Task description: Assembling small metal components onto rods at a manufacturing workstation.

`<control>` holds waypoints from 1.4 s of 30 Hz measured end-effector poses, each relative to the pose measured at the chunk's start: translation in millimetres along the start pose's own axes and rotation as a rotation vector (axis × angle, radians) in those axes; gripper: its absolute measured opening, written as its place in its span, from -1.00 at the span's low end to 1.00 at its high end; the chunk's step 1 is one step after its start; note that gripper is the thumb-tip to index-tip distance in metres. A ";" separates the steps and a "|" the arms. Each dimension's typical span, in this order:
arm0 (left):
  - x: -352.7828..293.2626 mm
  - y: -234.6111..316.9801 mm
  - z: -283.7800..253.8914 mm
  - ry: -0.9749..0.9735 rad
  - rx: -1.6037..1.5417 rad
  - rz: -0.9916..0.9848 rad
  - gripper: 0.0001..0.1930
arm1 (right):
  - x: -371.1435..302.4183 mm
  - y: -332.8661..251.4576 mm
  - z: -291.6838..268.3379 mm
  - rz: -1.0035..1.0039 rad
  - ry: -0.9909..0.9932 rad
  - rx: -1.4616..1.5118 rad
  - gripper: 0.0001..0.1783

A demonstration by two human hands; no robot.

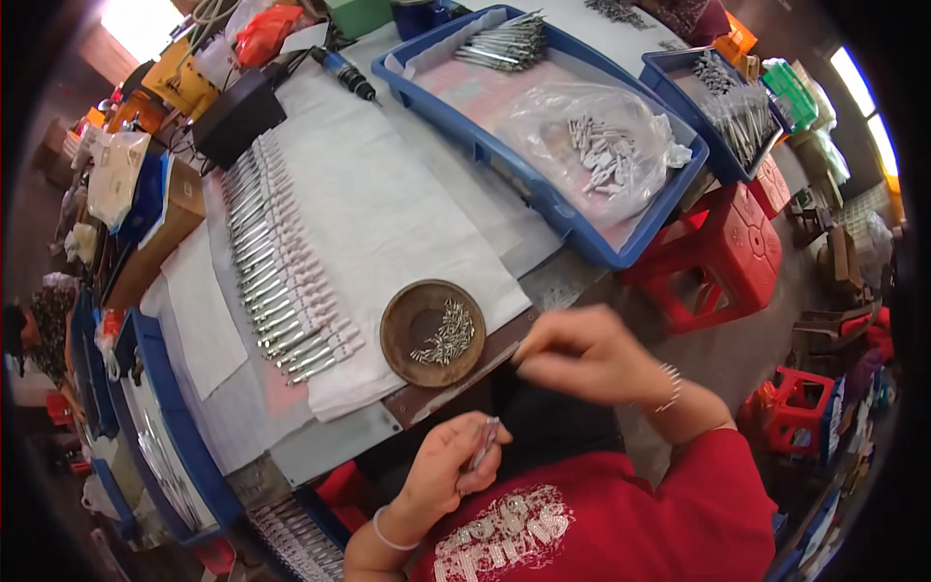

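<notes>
Near six o'clock of the wooden bowl (pixel 391 339), the person's left hand (pixel 461 461) is closed around a slim pale part (pixel 491 434), its tip standing up between thumb and forefinger. The right hand (pixel 592 354) is at three o'clock of the bowl, fingers curled, thumb and forefinger drawn close; it is blurred, and one cannot tell whether anything is pinched there.

Small metal pins (pixel 451 330) lie heaped toward the bowl's three-o'clock side. At ten o'clock runs a long row of silver rods (pixel 262 257) with pale ends, laid side by side on white sheeting (pixel 398 213). Between one and two o'clock, a clear bag (pixel 669 150) of small pieces sits in a blue tray (pixel 538 189).

Handling such a slim part well probably calls for a light, steady pinch, with the tip left proud of the fingers and in plain sight. The left hand works off the table's edge, so anything slipping could fall toward the lap; moving over the bowl would be safer. Bracing one hand against the other would likely help fine alignment.
</notes>
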State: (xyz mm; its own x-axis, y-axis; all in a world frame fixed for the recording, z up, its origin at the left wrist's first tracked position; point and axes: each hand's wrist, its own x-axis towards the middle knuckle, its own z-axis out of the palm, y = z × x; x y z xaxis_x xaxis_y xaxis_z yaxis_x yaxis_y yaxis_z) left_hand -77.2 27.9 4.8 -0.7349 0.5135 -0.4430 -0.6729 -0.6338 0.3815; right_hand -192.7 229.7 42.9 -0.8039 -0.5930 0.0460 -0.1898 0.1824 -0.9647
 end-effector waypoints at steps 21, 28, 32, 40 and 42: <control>-13.8 -25.1 -17.4 0.012 -0.058 -0.066 -0.68 | 88.3 64.5 -158.6 0.081 -0.173 -1.231 -0.87; -12.8 -30.9 -11.4 -0.013 -0.037 -0.121 -0.69 | 90.0 62.4 -160.5 -0.087 -0.285 -1.327 -0.90; -18.8 -32.8 -17.3 -0.002 -0.039 -0.095 -0.70 | 86.2 59.1 -159.8 -0.081 -0.336 -1.331 -0.87; -21.1 -33.3 -16.3 -0.047 -0.026 -0.107 -0.71 | 91.3 58.3 -169.5 0.132 -0.514 -1.561 -0.90; -20.0 -32.0 -16.4 -0.051 -0.039 -0.135 -0.70 | 86.4 43.8 -167.6 0.033 -0.459 -1.501 -0.89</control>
State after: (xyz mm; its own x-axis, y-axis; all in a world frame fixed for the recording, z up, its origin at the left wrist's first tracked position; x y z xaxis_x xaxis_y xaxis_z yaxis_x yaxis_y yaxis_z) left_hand -39.6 28.4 -11.8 -0.6417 0.6237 -0.4464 -0.7629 -0.5785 0.2885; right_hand -365.0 317.9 48.1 -0.6380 -0.7013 -0.3182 -0.7667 0.6169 0.1776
